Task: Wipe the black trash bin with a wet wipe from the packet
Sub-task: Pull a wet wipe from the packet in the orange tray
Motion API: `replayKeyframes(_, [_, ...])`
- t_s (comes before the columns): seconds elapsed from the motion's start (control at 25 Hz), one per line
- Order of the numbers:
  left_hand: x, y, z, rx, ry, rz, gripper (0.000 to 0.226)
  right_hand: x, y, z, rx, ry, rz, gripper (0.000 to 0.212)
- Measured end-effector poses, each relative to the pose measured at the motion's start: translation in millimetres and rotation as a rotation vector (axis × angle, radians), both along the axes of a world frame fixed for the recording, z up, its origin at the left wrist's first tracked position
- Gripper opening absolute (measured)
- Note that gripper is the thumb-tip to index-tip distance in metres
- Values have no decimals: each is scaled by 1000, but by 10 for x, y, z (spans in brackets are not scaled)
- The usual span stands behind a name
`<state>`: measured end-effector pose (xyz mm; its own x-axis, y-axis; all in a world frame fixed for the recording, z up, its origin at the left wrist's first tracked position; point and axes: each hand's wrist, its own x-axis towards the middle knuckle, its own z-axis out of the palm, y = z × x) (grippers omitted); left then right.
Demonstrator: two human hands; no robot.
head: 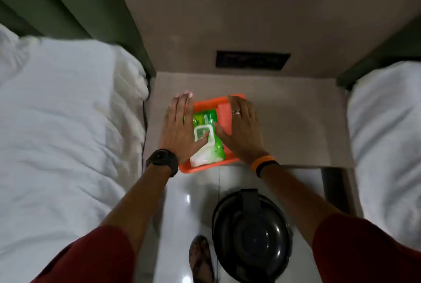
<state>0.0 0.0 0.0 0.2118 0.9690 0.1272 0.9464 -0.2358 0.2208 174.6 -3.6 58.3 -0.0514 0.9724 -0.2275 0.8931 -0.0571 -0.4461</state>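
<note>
A green wet-wipe packet (206,137) with a white flip lid lies in an orange tray (209,102) on the bedside table (296,123). My left hand (180,127) lies flat over the tray's left side, fingers spread, its thumb resting on the packet's lid. My right hand (241,130) lies flat over the tray's right side, with its thumb touching the packet's right edge. Neither hand grips anything. The black trash bin (251,235), round with a closed lid, stands on the floor below the table, near my right forearm.
White bedding (63,123) fills the left, and another bed (387,134) lies at the right. A dark panel (252,60) sits in the wall behind the table. My foot in a sandal (201,260) stands on the glossy white floor (191,196) left of the bin.
</note>
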Motion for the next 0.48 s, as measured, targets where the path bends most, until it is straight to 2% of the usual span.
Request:
replayKeyframes(0.12, [-119,24,-769,-214,13,-68,109,-161,-7,-960,-79,57,-38,60])
replayKeyframes(0.2, [-164,93,-1052,-356,30,-115,111,-253,-8,-1378,-106,142,-101,50])
replayKeyframes(0.32, [-114,212,-1270,-491,2,-160,103,-393,29,-1704,-116,336,-293,58])
replayKeyframes(0.4, [-65,258,-1356,-500,12,-154,96,-435,96,-1840,-103,486,-464,69])
replayKeyframes(0.48, [-21,291,-1409,-468,2,-143,94,-443,149,-1893,-114,596,-587,71])
